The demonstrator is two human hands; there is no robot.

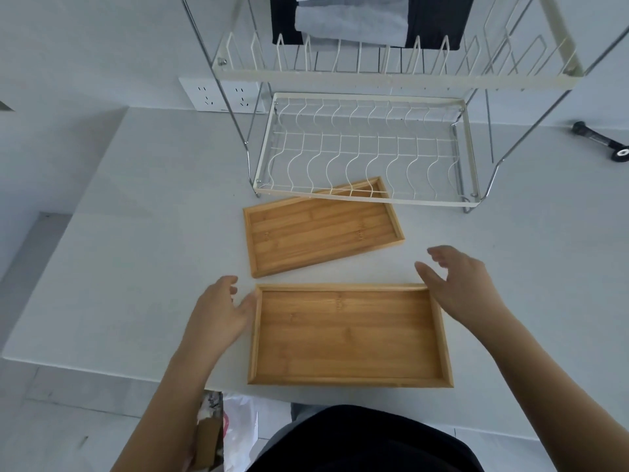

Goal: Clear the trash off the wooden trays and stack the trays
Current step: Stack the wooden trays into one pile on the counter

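Head view, looking down on a pale grey surface where two shallow wooden trays are laid out. The near tray lies square to the viewer, close to the front edge of the surface. The far tray lies just beyond it, turned at an angle, with its far corner tucked under the lower tier of a white wire dish rack. The two trays are apart, with a strip of bare surface between them. Both trays are seen to be empty; no trash is visible on either, so the clearing step is judged to be finished and the stacking step to be in hand.

The left hand is held open, fingers spread, with its fingertips touching or almost touching the left rim of the near tray. The right hand is likewise open, curved over the far right corner of the same tray; whether it is in contact cannot be told. Nothing is gripped by either hand.

For the next move, the near tray would need to be gripped at both short sides, lifted, turned to match the far tray, and set down inside or on top of it, clear of the rack's lower edge. A plastic bag is seen below the surface edge
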